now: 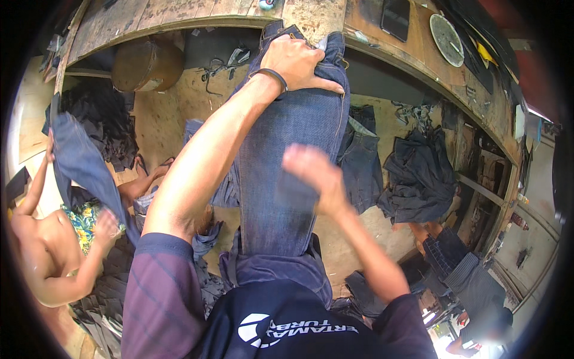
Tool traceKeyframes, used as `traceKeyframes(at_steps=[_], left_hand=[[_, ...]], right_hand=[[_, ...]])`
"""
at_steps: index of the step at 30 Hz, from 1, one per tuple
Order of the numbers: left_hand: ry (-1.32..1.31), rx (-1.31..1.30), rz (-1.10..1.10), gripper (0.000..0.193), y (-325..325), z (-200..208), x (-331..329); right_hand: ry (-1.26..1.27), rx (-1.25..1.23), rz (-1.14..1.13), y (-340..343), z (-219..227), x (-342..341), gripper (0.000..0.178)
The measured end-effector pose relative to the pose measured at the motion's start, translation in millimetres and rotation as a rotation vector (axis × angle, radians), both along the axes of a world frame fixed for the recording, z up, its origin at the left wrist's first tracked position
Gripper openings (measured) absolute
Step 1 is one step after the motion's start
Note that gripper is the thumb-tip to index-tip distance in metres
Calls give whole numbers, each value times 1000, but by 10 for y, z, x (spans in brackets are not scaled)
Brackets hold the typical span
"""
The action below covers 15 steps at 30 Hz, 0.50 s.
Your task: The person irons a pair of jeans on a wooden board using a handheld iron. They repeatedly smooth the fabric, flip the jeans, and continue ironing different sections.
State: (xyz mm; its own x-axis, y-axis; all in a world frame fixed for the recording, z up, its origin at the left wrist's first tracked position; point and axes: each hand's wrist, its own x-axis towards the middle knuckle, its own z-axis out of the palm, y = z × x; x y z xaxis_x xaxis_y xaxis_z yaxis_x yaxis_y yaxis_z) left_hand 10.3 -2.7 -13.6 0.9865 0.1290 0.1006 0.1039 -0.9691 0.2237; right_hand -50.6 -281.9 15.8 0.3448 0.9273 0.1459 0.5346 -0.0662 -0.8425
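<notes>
A pair of dark blue jeans [281,125] stretches from the wooden bench edge down toward my lap, one leg laid flat lengthwise. Near its waistband, my left hand [294,63] is closed on the denim, thumb stretched out across the leg. My right hand [314,173], smeared by motion, is over the middle of the same leg. Beneath its fingers shows a dark, block-like thing [297,194], too blurred to name. A faded lighter patch runs along the leg below my hands.
A wooden bench [179,13] curves across the far side, with a phone [395,19] and a round lid-like disc [446,40] on it. Jeans piles [418,173] lie to the right. At left, a co-worker [54,251] handles another pair of jeans [89,161].
</notes>
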Motion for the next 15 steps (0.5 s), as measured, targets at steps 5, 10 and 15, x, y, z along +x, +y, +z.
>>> traceKeyframes(at_steps=[5, 10, 15], left_hand=[[-26, 38, 19, 92, -32, 26, 6], [22, 9, 21, 93, -11, 36, 7], [-73, 13, 18, 93, -28, 34, -43]], right_hand=[[475, -165, 285, -889, 95, -1022, 66], [109, -98, 114, -824, -132, -799, 54], [570, -402, 483, -590, 345, -919, 76]])
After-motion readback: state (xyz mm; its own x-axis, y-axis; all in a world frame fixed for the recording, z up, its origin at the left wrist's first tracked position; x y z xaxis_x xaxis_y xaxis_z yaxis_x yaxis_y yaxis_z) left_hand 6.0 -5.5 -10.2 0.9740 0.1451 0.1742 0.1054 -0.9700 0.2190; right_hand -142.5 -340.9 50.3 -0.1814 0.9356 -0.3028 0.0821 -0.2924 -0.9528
